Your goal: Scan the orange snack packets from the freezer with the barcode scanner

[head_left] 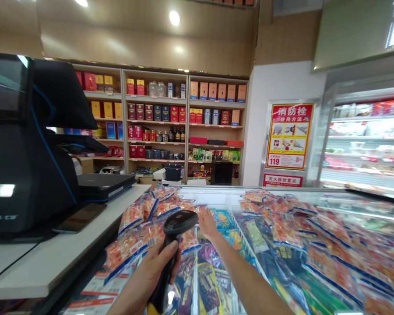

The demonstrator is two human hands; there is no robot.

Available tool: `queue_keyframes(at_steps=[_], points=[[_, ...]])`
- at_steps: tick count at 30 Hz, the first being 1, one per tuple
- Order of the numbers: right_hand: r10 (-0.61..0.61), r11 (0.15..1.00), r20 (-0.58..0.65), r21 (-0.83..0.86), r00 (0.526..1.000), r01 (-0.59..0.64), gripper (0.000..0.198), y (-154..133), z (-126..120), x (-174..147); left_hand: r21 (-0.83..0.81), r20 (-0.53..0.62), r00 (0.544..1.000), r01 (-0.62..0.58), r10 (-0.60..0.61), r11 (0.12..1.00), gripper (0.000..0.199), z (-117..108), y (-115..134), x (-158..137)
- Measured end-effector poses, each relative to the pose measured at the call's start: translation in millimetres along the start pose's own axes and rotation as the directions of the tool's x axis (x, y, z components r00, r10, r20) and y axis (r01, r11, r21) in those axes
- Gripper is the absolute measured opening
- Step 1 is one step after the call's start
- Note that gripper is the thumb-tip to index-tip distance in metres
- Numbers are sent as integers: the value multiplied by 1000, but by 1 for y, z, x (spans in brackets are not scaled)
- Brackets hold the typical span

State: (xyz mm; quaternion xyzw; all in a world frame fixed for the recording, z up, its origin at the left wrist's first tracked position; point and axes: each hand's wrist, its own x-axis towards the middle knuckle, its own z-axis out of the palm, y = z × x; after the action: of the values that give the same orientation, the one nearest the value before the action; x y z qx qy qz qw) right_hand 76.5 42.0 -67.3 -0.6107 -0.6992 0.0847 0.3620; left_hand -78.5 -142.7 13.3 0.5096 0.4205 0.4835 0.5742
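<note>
Handheld barcode scanner (180, 222), black with a yellow lower grip, tilted above the left part of a glass-topped chest freezer (213, 194). We see the left hand (151, 271) with its fingers wrapped around the handle. The right hand (207, 223), just beyond and to the right of the scanner head, has its fingers extended and together, grasping nothing that we can see; whether it touches the bags beside it we cannot tell. Blue-edged clear bags of orange-pink food lie in a left pile (126, 249) and a right pile (289, 227); their small print is unreadable. Beneath the glass we note colourful wrapped packets (207, 280). On the white counter (36, 271) at left lie a smartphone (80, 217) and a checkout terminal (19, 175), whose partly cut lettering includes "HUA". At the far side, shelves (216, 104) carry boxes and bottles. To their right, a red-and-yellow poster (289, 135) reads 消防栓 使用方法 and "119"; the red sign (282, 180) below begins 灭火器. At far right stands a refrigerated display case (364, 138).
</note>
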Motion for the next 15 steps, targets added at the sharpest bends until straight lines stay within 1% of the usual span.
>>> queue_keyframes(at_steps=[2,6,8,11,13,15], points=[[66,995,-53,-67,996,-69,50,11,-18,-6,10,5,1000,22,-22,1000,30,5,0,-1],[158,948,-214,-239,964,-209,49,46,-71,-25,5,-12,1000,28,-27,1000,29,21,1,-5],[172,903,-308,-329,936,-274,48,66,-97,-38,-12,-5,1000,29,-29,999,28,29,1,-7],[146,825,-415,-450,898,-342,47,96,-128,-56,-13,10,1000,30,-30,999,28,38,-1,-6],[156,774,-474,-487,867,-405,48,114,-144,-66,11,28,1000,13,-13,1000,29,43,-3,-4],[204,733,-530,-475,823,-488,48,128,-154,-74,39,66,998,-6,3,999,31,46,-5,-2]])
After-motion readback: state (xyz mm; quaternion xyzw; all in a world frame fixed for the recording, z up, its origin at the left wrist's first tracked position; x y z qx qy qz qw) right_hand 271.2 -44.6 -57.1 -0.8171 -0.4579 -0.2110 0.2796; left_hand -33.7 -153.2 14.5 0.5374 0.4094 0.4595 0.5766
